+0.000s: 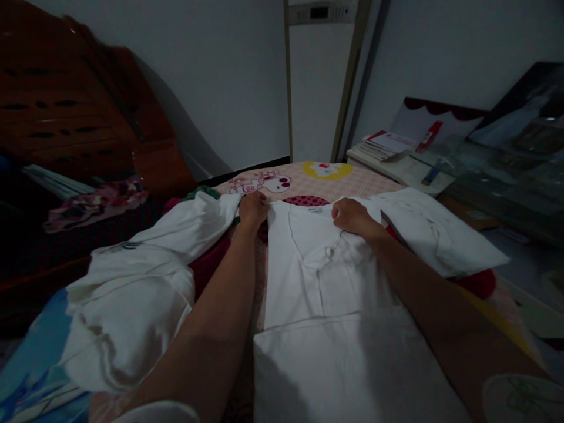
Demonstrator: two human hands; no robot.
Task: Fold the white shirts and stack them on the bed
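Two bare hands of ours are at the neck end of a white shirt (286, 276), which lies front and centre on a pink printed cover (304, 182). Our left hand (254, 210) has its grip closed on the shoulder edge, and our right hand (351, 217) pinches the cloth beside the neckline in a narrow grip. Nearer to us, a flat white layer (343, 364) covers the lower part; we cannot tell if it belongs to the same piece. Left of our left arm we see a loose heap of white clothes (132, 299), partly over a blue cloth (39, 341). Beyond our right forearm lies a flatter white garment (440, 232). Farther right, papers (385, 145) rest on a low stand (396, 169).
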